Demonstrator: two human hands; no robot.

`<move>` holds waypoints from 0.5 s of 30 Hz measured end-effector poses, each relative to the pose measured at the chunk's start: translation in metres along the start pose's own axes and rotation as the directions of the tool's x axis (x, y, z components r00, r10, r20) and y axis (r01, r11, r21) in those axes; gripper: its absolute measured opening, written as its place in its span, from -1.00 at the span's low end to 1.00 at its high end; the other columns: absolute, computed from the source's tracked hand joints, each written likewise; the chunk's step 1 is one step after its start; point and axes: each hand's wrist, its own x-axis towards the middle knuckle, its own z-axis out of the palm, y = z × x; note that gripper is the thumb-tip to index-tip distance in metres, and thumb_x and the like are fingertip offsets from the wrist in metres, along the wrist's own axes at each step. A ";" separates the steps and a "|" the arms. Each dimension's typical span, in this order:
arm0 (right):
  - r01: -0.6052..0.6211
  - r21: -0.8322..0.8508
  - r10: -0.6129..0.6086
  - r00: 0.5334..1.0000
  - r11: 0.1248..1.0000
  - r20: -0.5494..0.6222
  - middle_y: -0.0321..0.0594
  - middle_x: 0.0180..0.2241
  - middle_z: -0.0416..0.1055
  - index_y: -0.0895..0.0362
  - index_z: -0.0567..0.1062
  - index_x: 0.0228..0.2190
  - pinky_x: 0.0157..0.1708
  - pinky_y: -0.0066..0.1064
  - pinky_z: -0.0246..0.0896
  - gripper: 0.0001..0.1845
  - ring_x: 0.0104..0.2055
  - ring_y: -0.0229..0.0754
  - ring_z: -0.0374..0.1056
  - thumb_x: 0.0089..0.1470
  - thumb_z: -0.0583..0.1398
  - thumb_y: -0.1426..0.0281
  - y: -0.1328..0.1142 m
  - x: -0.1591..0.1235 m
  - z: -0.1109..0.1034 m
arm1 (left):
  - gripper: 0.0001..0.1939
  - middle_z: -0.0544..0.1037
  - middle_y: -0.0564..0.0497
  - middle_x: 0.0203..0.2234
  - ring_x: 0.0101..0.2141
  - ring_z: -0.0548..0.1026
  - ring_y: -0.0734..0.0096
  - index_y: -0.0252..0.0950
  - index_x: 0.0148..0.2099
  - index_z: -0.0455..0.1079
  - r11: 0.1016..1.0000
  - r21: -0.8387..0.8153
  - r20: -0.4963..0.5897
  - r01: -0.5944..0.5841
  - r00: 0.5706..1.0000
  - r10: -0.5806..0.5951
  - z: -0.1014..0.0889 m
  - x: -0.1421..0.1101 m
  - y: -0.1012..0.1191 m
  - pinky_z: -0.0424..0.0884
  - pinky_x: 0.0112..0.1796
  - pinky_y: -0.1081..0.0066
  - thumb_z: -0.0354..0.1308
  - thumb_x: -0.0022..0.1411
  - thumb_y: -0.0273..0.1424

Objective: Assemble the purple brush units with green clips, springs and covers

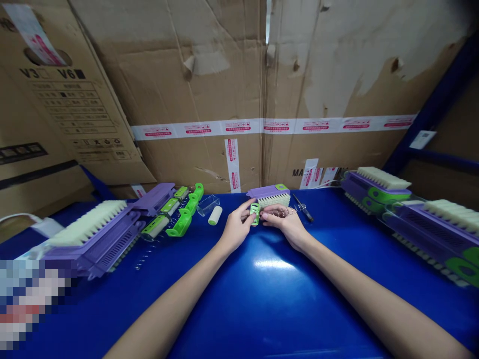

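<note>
My left hand (237, 224) pinches a small bright-green plastic piece with slots (255, 214) upright between thumb and fingers. Close beside it, my right hand (286, 223) is closed, its thumb and forefinger near the green piece's right edge. Thin shiny wire pieces (281, 212), perhaps springs, show at the right hand's curled fingers. Just behind both hands lies a purple brush (269, 192) with cream bristles and a green end. A dark slim tool (304, 209) rests right of it, with thin wire bits alongside. A white cylinder with a green end (214, 216) lies to the left.
Left on the blue table (239, 309) are a clear box (208, 205), green clip-shaped parts (184, 219), green-and-white blocks (160, 225), small springs (144, 257) and stacked purple brushes (93, 244). More purple brushes (422, 234) stand at right. Cardboard (202, 164) walls the back.
</note>
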 end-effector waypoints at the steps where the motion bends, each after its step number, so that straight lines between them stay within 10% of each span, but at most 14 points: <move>1: 0.006 -0.004 -0.006 1.000 1.000 -0.004 -0.25 -0.45 0.50 0.19 0.52 -0.43 -0.30 -0.36 0.37 -0.61 -0.40 -0.24 0.42 -0.40 0.44 0.34 0.000 0.000 0.000 | -0.42 0.58 -0.07 -0.35 -0.38 0.51 0.41 -0.38 0.24 0.17 1.000 -0.008 -0.008 0.010 1.000 -0.010 0.000 0.000 0.001 0.41 -0.33 0.46 0.09 0.18 -0.38; 15: 0.070 -0.129 -0.067 0.997 0.989 0.025 -0.22 -0.38 0.53 0.14 0.52 -0.43 -0.21 -0.30 0.34 -0.64 -0.33 -0.18 0.43 -0.37 0.42 0.31 0.001 0.000 0.002 | -0.54 0.51 0.07 -0.51 -0.62 0.40 0.56 -0.31 0.17 0.27 0.988 0.155 -0.053 0.004 0.999 0.005 0.002 -0.005 0.004 0.34 -0.47 0.51 0.03 0.22 -0.38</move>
